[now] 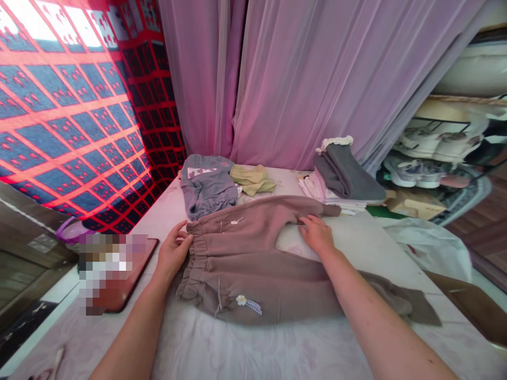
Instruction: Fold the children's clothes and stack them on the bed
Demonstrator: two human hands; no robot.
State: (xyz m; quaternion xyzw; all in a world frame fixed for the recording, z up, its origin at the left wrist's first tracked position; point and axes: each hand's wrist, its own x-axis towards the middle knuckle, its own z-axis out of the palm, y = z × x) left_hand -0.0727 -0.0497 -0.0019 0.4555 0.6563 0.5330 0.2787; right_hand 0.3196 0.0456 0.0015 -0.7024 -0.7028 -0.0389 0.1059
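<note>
table [245, 351] far-left corner: blue-grey clothes [208, 182] | far edge, beside them: olive cloth [253, 179] | far-right corner: dark grey garment [354, 173], white-frilled, on pale folded stack [311, 187] | left edge: reddish flat object [130, 279], part pixelated | past far edge: mauve curtain [293, 84] | off right edge: shoes [414, 173]

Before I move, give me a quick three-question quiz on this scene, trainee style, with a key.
1. True or false: the left hand is at the waistband of the brown trousers.

2. Where are the fingertips of the right hand?
A) On the folded dark grey garment
B) At the inner edge of the farther leg
C) On the pink curtain

3. Fill in the blank: the nearer leg carries a small flower with a ____ ribbon.

Key: 1. True; 2. B; 3. checked
</note>
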